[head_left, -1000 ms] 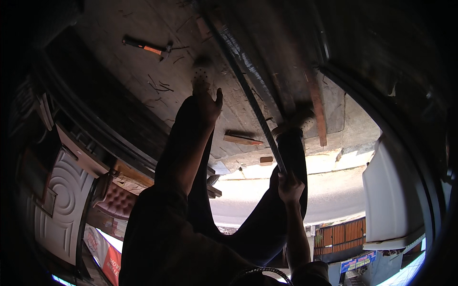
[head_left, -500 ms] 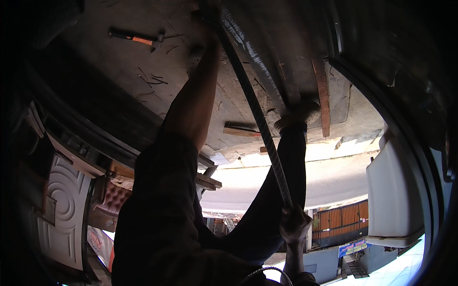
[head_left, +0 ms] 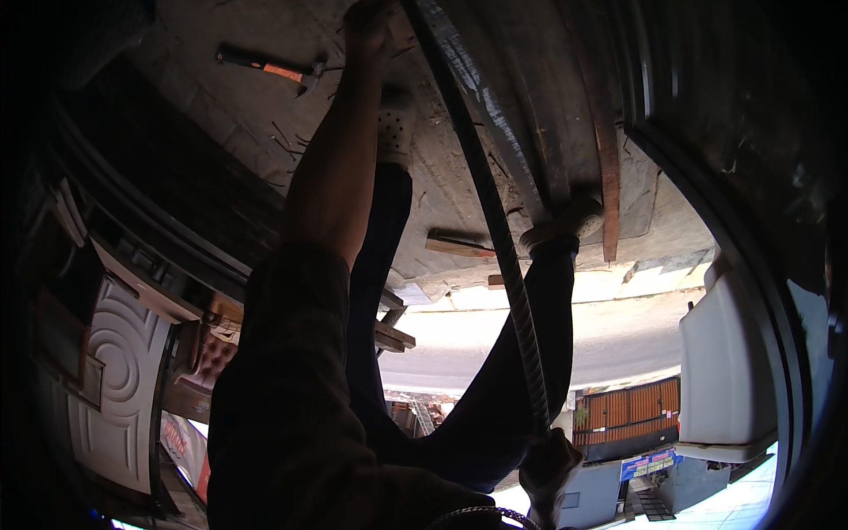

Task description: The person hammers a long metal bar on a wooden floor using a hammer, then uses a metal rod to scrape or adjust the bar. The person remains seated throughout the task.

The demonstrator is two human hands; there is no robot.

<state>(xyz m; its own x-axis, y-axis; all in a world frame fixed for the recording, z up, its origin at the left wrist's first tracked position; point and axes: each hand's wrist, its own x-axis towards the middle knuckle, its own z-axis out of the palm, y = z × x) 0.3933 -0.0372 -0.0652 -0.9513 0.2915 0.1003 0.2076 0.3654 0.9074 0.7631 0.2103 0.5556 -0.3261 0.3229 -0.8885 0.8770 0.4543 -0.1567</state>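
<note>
A long, dark ribbed steel bar (head_left: 490, 199) slants from the top edge down to the lower right. My right hand (head_left: 549, 464) is closed round its lower end. Bare-forearmed, my left arm stretches up to the top edge, where my left hand (head_left: 367, 25) is dark and partly cut off, just left of the bar; its fingers cannot be made out. To the left of that hand a claw hammer (head_left: 274, 69) with a black and orange handle lies on the floor. Beside the bar runs a dark plank (head_left: 473, 79) with white smears.
Several nails (head_left: 284, 141) lie on the floor. My feet wear perforated clogs (head_left: 395, 128). A small wood piece (head_left: 455, 246) and a long reddish wood strip (head_left: 609, 203) lie nearby. At left stand a carved white door (head_left: 119, 380) and a tufted seat (head_left: 208, 362); a white vehicle part (head_left: 729, 371) is at right.
My left hand has moved up and left, apart from the bar's upper end. My right hand and the bar's lower end sit lower. One clog has come into clear view.
</note>
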